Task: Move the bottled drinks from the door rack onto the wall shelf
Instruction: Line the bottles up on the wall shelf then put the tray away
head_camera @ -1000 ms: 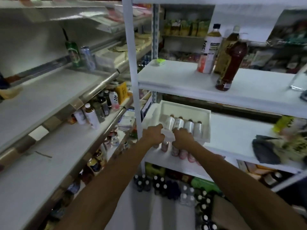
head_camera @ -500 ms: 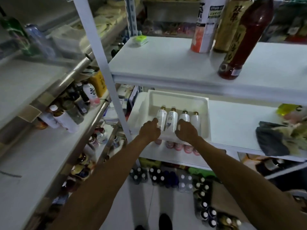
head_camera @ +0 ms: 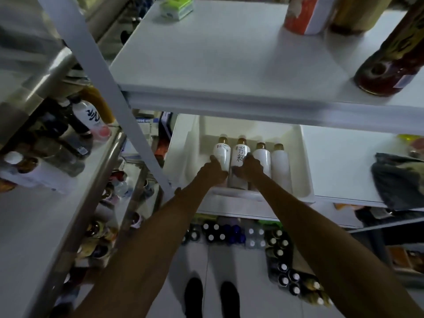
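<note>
Four white bottles [head_camera: 281, 166] with brown caps sit in a row inside the white rack [head_camera: 304, 161], in the centre of the frame, on the lower shelf [head_camera: 339, 161]. The upper shelf [head_camera: 229, 65] hides the back of the rack. The left hand [head_camera: 212, 171] grips the leftmost bottle [head_camera: 222, 153] and covers its lower part. The right hand [head_camera: 251, 167] is curled over the second and third bottles; which one it holds, I cannot tell. The big bottles [head_camera: 390, 65] at upper right are cut off.
</note>
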`<state>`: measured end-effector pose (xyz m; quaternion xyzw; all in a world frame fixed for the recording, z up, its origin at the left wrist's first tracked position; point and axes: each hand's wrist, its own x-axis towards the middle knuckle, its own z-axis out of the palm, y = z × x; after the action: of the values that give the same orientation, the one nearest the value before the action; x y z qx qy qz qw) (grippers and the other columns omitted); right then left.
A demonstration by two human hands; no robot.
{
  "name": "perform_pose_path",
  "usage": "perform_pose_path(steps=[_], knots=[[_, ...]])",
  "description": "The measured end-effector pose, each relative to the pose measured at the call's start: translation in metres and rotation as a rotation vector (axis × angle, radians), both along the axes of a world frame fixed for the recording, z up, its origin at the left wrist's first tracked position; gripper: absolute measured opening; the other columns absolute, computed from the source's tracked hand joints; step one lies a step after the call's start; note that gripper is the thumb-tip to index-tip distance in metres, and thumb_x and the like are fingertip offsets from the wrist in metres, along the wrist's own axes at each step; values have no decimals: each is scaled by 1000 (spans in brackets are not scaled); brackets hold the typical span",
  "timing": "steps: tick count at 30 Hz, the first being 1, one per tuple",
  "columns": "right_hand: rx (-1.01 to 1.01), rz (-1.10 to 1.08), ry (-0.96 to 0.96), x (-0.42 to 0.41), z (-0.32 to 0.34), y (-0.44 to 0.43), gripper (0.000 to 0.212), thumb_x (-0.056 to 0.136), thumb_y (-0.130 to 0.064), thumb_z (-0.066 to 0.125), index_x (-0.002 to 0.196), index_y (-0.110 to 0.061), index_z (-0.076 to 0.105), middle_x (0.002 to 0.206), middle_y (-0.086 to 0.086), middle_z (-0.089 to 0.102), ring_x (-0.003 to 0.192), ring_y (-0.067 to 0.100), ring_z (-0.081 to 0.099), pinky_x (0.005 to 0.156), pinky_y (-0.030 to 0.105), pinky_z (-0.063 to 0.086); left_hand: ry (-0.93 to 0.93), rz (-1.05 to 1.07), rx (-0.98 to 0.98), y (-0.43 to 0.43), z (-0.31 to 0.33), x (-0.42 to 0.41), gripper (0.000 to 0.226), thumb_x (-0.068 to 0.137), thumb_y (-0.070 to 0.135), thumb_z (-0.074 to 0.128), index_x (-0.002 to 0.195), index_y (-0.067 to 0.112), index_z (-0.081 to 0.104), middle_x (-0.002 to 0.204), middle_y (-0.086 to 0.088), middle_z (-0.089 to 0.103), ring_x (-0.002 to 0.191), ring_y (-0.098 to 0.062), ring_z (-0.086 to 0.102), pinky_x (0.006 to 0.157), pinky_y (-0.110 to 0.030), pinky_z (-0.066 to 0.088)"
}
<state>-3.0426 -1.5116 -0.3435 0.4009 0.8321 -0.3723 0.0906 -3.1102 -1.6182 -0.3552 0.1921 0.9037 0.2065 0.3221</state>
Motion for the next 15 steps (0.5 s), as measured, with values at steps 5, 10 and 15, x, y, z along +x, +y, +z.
perform_pose_path(steps=[5, 10, 15], knots=[[90, -24, -5, -6, -22, -9, 72, 86, -35, 72, 137, 1, 37, 127, 16, 53, 119, 31, 54, 98, 38, 44, 22, 59, 0, 5, -16, -10, 94, 85, 52, 66, 145, -2, 18, 137, -18, 49, 122, -34, 54, 99, -39, 43], [-13, -154, 42, -8, -18, -3, 55, 90, -21, 69, 134, -3, 41, 119, 13, 54, 119, 30, 54, 90, 32, 43, 17, 41, 52, 0, -14, -18, 85, 77, 51, 75, 135, 3, 36, 127, -13, 57, 111, -29, 61, 87, -33, 49], [34, -112, 56, -1, 7, -3, 70, 82, -30, 77, 136, -6, 40, 128, 13, 57, 118, 31, 57, 98, 41, 47, -112, 153, 131, -5, 13, -19, 71, 80, 47, 74, 131, 7, 44, 123, -10, 60, 109, -26, 63, 80, -30, 49]])
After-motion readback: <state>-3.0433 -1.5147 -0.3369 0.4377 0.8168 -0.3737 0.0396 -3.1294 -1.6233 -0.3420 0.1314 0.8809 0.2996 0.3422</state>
